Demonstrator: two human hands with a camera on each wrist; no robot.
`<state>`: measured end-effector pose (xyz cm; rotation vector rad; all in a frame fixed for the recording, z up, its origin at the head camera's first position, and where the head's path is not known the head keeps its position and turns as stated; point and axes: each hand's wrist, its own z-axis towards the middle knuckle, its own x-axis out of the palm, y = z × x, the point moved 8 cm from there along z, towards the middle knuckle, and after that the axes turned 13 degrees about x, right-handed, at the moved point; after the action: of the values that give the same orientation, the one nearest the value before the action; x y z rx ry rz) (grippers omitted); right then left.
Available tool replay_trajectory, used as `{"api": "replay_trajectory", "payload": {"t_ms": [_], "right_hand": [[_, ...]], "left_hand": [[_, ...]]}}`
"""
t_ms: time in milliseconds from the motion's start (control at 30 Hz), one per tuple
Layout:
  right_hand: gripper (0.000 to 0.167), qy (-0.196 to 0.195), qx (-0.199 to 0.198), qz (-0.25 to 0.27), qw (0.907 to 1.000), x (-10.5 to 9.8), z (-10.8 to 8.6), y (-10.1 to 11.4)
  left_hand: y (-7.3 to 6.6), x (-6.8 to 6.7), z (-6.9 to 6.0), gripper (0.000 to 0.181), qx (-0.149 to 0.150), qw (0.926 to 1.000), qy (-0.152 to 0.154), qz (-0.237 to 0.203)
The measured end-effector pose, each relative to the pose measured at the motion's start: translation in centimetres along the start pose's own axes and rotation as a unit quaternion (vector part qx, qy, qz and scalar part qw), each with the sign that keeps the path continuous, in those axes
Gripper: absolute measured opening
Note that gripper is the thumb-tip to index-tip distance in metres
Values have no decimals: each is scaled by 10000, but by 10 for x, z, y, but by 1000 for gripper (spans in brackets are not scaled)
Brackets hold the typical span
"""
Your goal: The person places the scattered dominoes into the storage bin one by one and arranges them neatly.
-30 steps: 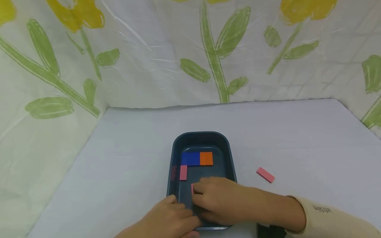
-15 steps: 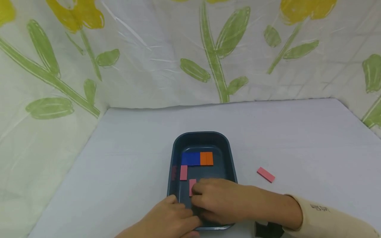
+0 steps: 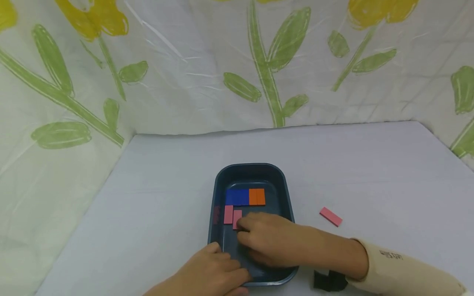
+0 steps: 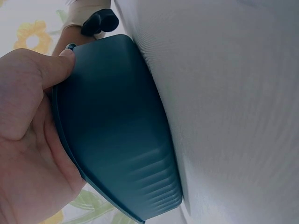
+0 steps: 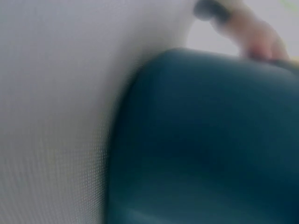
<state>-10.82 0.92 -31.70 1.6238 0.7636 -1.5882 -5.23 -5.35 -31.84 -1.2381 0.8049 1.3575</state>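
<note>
A dark blue-green tray (image 3: 277, 176) stands on the white table. My left hand (image 3: 212, 271) grips its near left rim, and in the left wrist view the thumb (image 4: 65, 58) lies over that rim. Inside the tray, my right hand (image 3: 272, 238) holds the right edge of a pink tile (image 3: 237, 218) between curled fingers. Just left of it lies another pink tile (image 3: 228, 214), parallel and slightly farther away. Beyond them sits a row of blue tiles (image 3: 237, 197) and orange tiles (image 3: 257, 197). The right wrist view shows only the tray's outer wall (image 5: 201, 135), blurred.
A loose pink tile (image 3: 331, 216) lies on the table (image 3: 389, 176) right of the tray. Beneath the right wrist shows a black wrist device (image 3: 327, 281). A flower-patterned sheet (image 3: 177, 82) hangs behind the table.
My right hand has slid the pink tile forward and slightly left inside the tray, from under the fingers to beside the other pink tile. My left hand has stayed on the rim.
</note>
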Motion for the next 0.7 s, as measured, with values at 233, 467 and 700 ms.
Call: {"api": "replay_trajectory", "payload": {"t_ms": [233,467,700], "right_hand": [[28,31,217,-2,9998,1,2,-4],[23,-76,311,54,9995,2,1,-6],[25,38,345,80,9994,4,2,-7]], "left_hand": [[1,2,0,20,-9,9999,113,-7],[0,2,0,18,28,9998,178,34],[0,2,1,17,44,9998,188,76]]}}
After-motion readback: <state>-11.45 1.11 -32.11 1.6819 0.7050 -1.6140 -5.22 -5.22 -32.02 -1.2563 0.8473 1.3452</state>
